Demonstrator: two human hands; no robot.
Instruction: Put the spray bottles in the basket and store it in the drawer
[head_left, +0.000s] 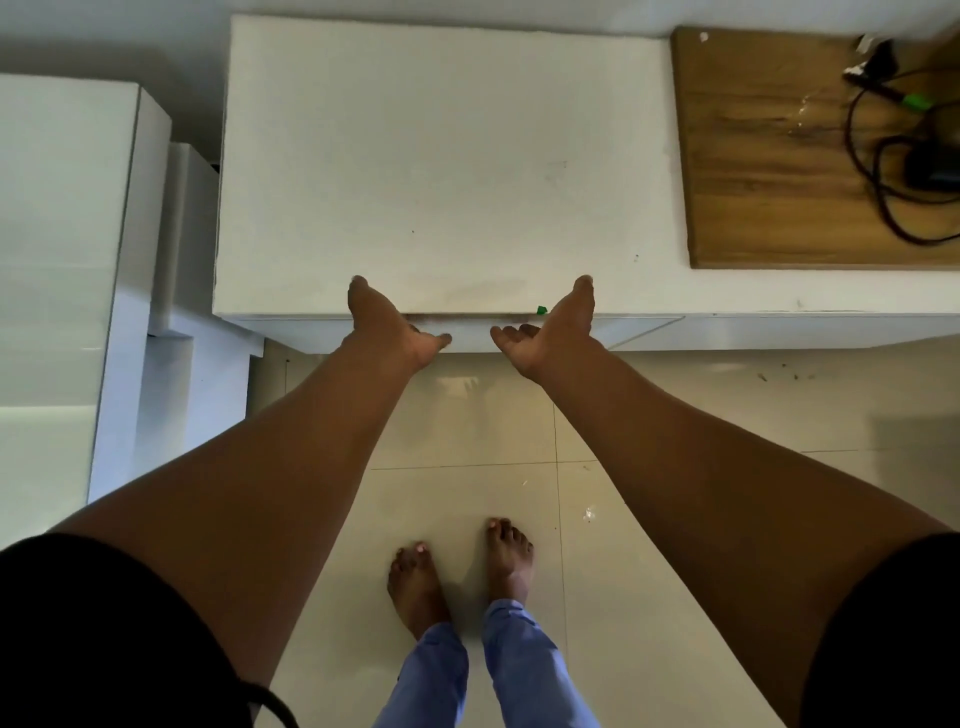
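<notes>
Two bare forearms are reaching forward from the camera over the tiled floor (467, 415). The left hand (395, 325) and right hand (545, 325) are resting on the front edge of the white bench (441, 156), thumbs on top, fingers curling under toward the drawer (470, 332) front directly below; neither is gripping an object. The drawer's long axis is running left to right, both hands equally near. No spray bottles or basket are showing; presumably they are inside.

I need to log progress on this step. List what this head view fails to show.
- Spray bottles and basket: nowhere in the head view, so their whereabouts cannot be told.
- Drawer interior: hidden under the white cabinet top.
- Fingers of left hand and right hand: curled under the front edge, grip unclear.
- Black cables on brown wooden board: cut off by the right edge.
</notes>
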